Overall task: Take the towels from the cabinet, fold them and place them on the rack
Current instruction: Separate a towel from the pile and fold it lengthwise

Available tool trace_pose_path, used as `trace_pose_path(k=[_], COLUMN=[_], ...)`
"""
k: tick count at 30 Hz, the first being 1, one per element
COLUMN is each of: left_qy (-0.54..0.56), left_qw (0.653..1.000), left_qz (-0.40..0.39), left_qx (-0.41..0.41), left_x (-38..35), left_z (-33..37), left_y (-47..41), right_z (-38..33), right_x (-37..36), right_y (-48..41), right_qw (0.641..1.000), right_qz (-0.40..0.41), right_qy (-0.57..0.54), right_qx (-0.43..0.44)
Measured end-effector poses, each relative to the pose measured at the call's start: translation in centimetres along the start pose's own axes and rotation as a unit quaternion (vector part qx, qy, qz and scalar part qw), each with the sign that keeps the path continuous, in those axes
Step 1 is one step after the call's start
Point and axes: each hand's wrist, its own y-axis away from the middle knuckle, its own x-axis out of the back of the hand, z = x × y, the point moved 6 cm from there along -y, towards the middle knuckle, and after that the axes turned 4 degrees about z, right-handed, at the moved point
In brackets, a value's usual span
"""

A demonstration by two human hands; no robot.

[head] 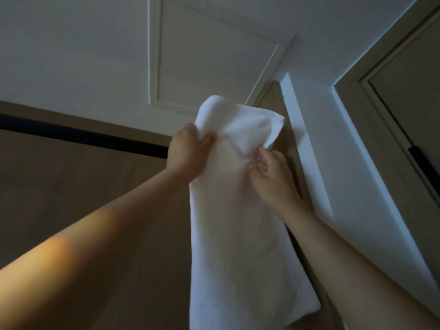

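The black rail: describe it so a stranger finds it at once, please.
Find the wide brown wooden wall panel on the left. A thin black rail crosses its upper part, reaching the left hand. Unlike the short black door handle at right, it is long.

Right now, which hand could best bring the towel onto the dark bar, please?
Probably left: the left hand grips the towel right beside the dark bar; the right hand holds it farther off.

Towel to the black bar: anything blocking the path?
Nothing visible. Both the left hand and right hand grip the white towel high up, right beside the black bar, which passes out of sight behind the left hand. Whether the towel already hangs over it cannot be told.
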Motion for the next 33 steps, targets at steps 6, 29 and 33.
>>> trace_pose_path(k=[6,29,33], left_qy=[-0.194,0.045,0.03], left_qw=[0.979,0.994,0.998], left_qz=[0.025,-0.094,-0.058], left_qx=[-0.049,0.015,-0.01], left_x=[-1.0,1.1,2.0], left_z=[1.5,-2.6,-1.8], left_y=[-1.9,10.2,7.4], right_z=[0.8,0.9,1.1], right_x=[-1.3,-2.2,-1.7], right_y=[-2.3,-1.9,-1.9], right_qw=[0.992,0.965,0.975], right_qz=[0.006,-0.008,-0.042], right_qy=[0.126,0.237,0.197], right_qx=[0.009,0.111,0.095])
